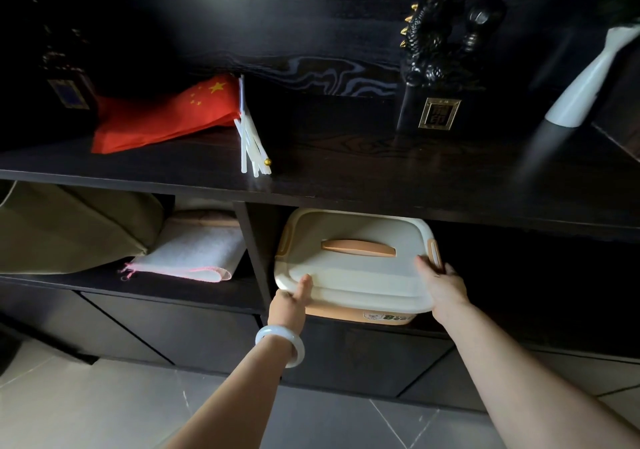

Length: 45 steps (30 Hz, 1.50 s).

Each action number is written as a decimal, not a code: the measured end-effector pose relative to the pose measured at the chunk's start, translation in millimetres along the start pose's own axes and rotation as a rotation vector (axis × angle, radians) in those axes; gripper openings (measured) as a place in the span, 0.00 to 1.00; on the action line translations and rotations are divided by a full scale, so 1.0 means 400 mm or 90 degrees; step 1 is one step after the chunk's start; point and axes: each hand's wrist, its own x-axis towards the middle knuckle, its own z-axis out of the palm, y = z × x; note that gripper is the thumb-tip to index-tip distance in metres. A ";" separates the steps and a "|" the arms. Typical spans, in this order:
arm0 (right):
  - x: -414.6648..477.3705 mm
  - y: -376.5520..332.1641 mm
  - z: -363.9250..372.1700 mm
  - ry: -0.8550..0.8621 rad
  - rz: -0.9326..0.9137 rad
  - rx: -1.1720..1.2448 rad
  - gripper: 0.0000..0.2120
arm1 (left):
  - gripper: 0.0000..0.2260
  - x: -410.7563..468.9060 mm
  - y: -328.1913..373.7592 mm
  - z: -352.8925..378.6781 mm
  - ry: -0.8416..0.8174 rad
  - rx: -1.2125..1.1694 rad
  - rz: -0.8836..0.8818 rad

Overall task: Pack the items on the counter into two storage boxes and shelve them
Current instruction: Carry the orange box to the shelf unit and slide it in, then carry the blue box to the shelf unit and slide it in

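A cream storage box (353, 272) with an orange base, orange side latches and an orange lid handle sits partly inside the open shelf compartment under the dark counter (346, 171). Its front edge sticks out past the shelf. My left hand (291, 301) grips the box's front left corner, thumb on the lid. My right hand (440, 284) holds the front right corner beside the right latch. A pale bangle is on my left wrist. Only this one box is in view.
On the counter lie small red flags (162, 116) on white sticks, a black dragon figurine (429, 64) and a white vase (585, 85). The left compartment holds folded cloths (194, 251) and an olive bag (69, 227). A divider (256, 254) stands left of the box. Grey tiled floor below.
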 end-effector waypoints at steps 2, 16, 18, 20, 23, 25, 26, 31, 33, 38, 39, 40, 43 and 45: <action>0.002 0.001 -0.001 -0.003 -0.013 -0.024 0.30 | 0.25 -0.003 0.000 -0.002 -0.003 0.006 -0.004; -0.002 -0.006 -0.016 -0.042 -0.033 -0.206 0.34 | 0.27 -0.004 -0.001 -0.012 -0.004 0.095 0.009; -0.009 -0.001 -0.027 -0.047 -0.032 -0.223 0.33 | 0.26 -0.007 -0.012 -0.005 -0.012 0.095 0.015; -0.018 0.005 -0.042 -0.066 -0.034 -0.226 0.29 | 0.27 -0.018 -0.008 0.001 0.005 0.117 0.053; -0.034 0.014 -0.078 -0.104 -0.058 -0.235 0.22 | 0.28 -0.043 0.008 0.010 -0.010 0.142 0.026; -0.041 0.011 -0.112 -0.114 -0.099 -0.326 0.22 | 0.20 -0.066 0.024 0.025 -0.059 0.317 0.047; -0.043 0.008 -0.137 -0.108 -0.115 -0.372 0.22 | 0.21 -0.080 0.034 0.046 -0.067 0.376 0.087; -0.040 0.009 -0.320 -0.111 -0.173 -0.576 0.23 | 0.22 -0.237 0.114 0.224 -0.204 0.700 0.320; -0.044 0.022 -0.434 -0.104 -0.199 -0.640 0.26 | 0.22 -0.312 0.164 0.312 -0.185 0.741 0.389; -0.059 0.073 -0.814 -0.041 -0.173 -0.720 0.26 | 0.24 -0.549 0.241 0.599 -0.229 0.909 0.589; -0.063 0.086 -0.903 -0.026 -0.162 -0.730 0.26 | 0.24 -0.602 0.253 0.666 -0.235 0.926 0.617; -0.069 0.098 -0.993 -0.009 -0.149 -0.741 0.26 | 0.24 -0.657 0.264 0.733 -0.245 0.940 0.648; -0.089 0.137 -1.259 0.066 -0.118 -0.771 0.27 | 0.26 -0.829 0.298 0.933 -0.289 0.951 0.778; -0.107 0.164 -1.421 0.119 -0.092 -0.766 0.27 | 0.26 -0.941 0.328 1.061 -0.317 0.950 0.863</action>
